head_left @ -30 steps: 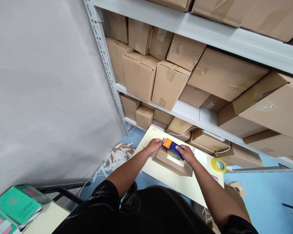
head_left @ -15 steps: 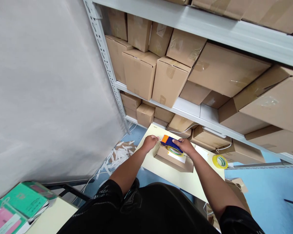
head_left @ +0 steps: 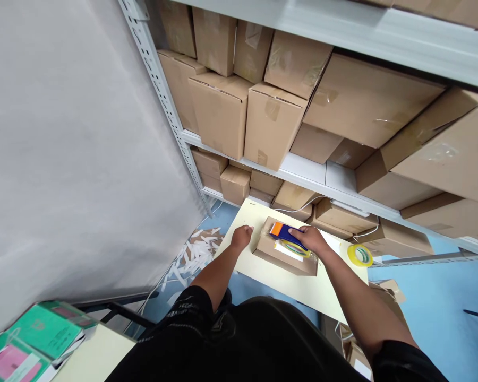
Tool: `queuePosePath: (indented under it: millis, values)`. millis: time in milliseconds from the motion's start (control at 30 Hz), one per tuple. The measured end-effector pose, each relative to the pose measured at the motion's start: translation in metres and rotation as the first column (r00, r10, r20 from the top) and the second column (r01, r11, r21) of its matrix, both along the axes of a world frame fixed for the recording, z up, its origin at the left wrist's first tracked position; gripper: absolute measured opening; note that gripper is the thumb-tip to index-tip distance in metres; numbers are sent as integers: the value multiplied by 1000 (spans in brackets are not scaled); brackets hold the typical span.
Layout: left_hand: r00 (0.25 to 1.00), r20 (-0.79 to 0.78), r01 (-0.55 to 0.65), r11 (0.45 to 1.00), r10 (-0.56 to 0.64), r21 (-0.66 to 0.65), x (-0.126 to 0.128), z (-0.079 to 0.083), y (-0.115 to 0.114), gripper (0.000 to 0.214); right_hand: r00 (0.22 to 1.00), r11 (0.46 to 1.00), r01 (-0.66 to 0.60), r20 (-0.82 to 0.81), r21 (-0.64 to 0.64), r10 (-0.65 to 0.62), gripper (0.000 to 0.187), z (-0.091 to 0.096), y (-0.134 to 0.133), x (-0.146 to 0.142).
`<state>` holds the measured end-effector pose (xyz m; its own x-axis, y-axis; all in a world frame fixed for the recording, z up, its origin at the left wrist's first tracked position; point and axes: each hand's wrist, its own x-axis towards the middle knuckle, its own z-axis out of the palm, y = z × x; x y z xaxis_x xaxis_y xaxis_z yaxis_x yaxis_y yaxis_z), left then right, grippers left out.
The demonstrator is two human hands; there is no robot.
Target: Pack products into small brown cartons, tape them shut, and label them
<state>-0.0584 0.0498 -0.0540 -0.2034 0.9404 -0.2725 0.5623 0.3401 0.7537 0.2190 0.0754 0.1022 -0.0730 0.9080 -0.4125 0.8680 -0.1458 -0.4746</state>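
My right hand (head_left: 310, 240) is wrapped round the handle of a blue tape dispenser (head_left: 286, 234) with an orange front end and a roll of tape under it. The dispenser lies over the top of a small cardboard box (head_left: 282, 262), which bears a white label (head_left: 297, 253) partly hidden beneath it. Clear tape shows at the box's left end. Just left of the box, apart from it, my left hand (head_left: 242, 237) is closed with the thumb against the fingers. Whether something small is in it, I cannot make out.
The box rests on a pale yellow table (head_left: 239, 259). A yellow tape roll (head_left: 359, 255) lies at its right end. Behind stands a metal shelf (head_left: 310, 168) full of cartons. White paper strips (head_left: 191, 259) litter the floor at left. A green box (head_left: 43, 331) sits lower left.
My left hand has drawn back to the left, away from the dispenser's front and the box. My right hand and the dispenser have shifted slightly right, uncovering more of the box's left end.
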Motion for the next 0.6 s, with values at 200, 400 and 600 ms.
queuePosePath:
  millis: [200,400,600]
  values:
    - [995,-35,92,987,-97,-133,29,-15,6,22,1000,1000,-9,6,17,9,55,-11,1,2]
    - [975,-37,216,975,-218,-52,2,2,12,53,999,999,-32,-1,19,32,57,-12,0,0]
    - [715,-172,699,697,-678,160,-8,37,19,100,995,997,3,-96,-80,-11,56,-8,2,0]
